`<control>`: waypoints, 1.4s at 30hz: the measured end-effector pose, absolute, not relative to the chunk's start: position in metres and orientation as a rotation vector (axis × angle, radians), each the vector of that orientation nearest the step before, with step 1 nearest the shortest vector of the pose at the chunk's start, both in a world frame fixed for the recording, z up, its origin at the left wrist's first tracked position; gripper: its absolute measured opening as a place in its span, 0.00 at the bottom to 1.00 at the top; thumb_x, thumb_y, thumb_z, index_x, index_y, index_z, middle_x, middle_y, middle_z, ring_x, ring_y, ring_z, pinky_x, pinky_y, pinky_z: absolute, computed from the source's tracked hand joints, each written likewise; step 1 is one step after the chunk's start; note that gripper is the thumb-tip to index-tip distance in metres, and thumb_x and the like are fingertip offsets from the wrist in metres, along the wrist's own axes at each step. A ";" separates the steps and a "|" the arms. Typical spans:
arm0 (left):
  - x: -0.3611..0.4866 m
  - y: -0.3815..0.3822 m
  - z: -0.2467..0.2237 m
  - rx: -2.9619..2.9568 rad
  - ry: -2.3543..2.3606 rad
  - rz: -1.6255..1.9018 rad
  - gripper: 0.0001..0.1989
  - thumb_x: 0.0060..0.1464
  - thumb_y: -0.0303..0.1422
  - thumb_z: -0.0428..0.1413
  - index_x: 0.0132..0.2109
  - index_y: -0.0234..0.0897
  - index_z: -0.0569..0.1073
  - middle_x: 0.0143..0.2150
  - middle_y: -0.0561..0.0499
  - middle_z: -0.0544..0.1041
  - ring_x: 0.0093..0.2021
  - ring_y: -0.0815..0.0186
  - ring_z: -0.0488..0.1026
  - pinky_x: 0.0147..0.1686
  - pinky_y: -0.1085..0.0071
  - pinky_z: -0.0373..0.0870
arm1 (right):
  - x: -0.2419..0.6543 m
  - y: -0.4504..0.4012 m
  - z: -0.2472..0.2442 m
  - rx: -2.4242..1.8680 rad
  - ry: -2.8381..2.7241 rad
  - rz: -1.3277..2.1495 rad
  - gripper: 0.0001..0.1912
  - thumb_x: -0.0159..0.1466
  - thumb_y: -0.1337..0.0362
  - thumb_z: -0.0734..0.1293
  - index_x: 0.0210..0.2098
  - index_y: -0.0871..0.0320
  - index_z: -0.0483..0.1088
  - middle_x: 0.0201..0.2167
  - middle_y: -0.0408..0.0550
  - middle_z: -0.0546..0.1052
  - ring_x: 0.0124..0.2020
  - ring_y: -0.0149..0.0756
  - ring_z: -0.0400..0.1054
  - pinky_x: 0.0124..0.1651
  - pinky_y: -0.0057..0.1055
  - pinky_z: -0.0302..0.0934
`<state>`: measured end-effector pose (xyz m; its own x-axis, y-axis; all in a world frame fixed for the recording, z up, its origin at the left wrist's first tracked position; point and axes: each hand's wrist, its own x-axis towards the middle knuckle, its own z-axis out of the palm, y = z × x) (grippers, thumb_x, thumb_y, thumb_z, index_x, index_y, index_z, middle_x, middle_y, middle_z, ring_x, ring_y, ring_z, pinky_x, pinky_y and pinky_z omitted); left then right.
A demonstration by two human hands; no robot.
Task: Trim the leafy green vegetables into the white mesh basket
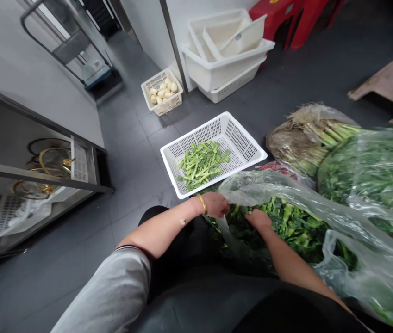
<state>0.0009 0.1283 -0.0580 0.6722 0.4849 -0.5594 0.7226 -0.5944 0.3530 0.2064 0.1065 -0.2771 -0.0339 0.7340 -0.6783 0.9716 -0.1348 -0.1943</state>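
Observation:
My left hand (216, 204), with a gold bangle at its wrist, is closed at the mouth of a clear plastic bag (252, 187). What its fingers hold is hidden. Close to it, inside the bag, the fingers of my right hand (259, 219) are bent around leafy greens (295, 226), with the fingertips partly covered by dark leaves. Just beyond my left hand, a white slotted basket (243, 159) sits on the floor. Trimmed green stems (201, 164) lie heaped in its left half.
At right are bagged rooted stalks (298, 138) and a large bag of feathery greens (383, 171). Farther back stand a small basket (164, 109) of pale root pieces, stacked white tubs (217, 69) and red stools (300, 23). A metal shelf (43, 173) borders the left.

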 end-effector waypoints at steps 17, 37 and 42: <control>0.000 0.074 0.005 2.043 1.046 0.179 0.15 0.56 0.40 0.52 0.42 0.35 0.77 0.39 0.45 0.78 0.37 0.64 0.73 0.38 0.71 0.66 | 0.329 0.051 -0.070 2.490 2.056 -0.736 0.23 0.52 0.42 0.64 0.28 0.57 0.72 0.22 0.48 0.75 0.26 0.40 0.69 0.29 0.31 0.57; 0.028 0.007 0.030 0.532 0.757 1.207 0.17 0.32 0.32 0.68 0.32 0.29 0.74 0.28 0.50 0.76 0.28 0.69 0.73 0.33 0.72 0.69 | 0.189 -0.001 0.012 1.033 3.684 -0.338 0.24 0.61 0.59 0.65 0.56 0.58 0.64 0.61 0.59 0.61 0.62 0.50 0.56 0.62 0.52 0.52; 0.010 -0.007 0.019 0.784 0.900 1.231 0.20 0.31 0.32 0.69 0.34 0.29 0.75 0.30 0.49 0.76 0.29 0.69 0.72 0.34 0.72 0.68 | 0.169 0.010 0.027 1.666 3.338 -1.238 0.14 0.62 0.53 0.63 0.40 0.57 0.66 0.36 0.51 0.77 0.39 0.39 0.73 0.42 0.37 0.67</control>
<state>0.0096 -0.0067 0.0187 0.0958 0.9849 -0.1442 -0.4357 0.1718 0.8835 0.1689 0.0101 0.0268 -0.3981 0.8371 0.3752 0.3901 0.5246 -0.7567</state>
